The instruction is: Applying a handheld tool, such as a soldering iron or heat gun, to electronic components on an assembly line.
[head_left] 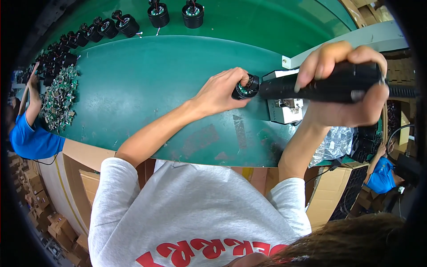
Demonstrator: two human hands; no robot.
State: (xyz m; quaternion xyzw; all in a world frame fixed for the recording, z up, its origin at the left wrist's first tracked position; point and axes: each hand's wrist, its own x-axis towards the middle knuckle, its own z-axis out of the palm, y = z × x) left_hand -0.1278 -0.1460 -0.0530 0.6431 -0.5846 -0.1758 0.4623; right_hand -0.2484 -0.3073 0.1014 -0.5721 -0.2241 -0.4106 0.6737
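My left hand (pixel 224 89) is closed around a small black round housing (pixel 240 96) with a green circuit board inside it, held just above or on the green bench. In my right hand (pixel 344 113) is a black electric screwdriver (pixel 329 84), lying almost level with my fingers wrapped round its body. The driver's front end points left and meets the housing, or overlaps it from this angle; its tip cannot be made out. Behind the driver, partly covered by it, stands a white box-shaped device (pixel 279 115) with a metal fitting on its front.
Similar black housings (pixel 193 15) with boards and wires line the bench's far side. A heap of loose circuit boards (pixel 60 98) lies at the left. Clear plastic bags (pixel 333 144) lie at the right edge. People in blue shirts (pixel 35 137) work at both sides.
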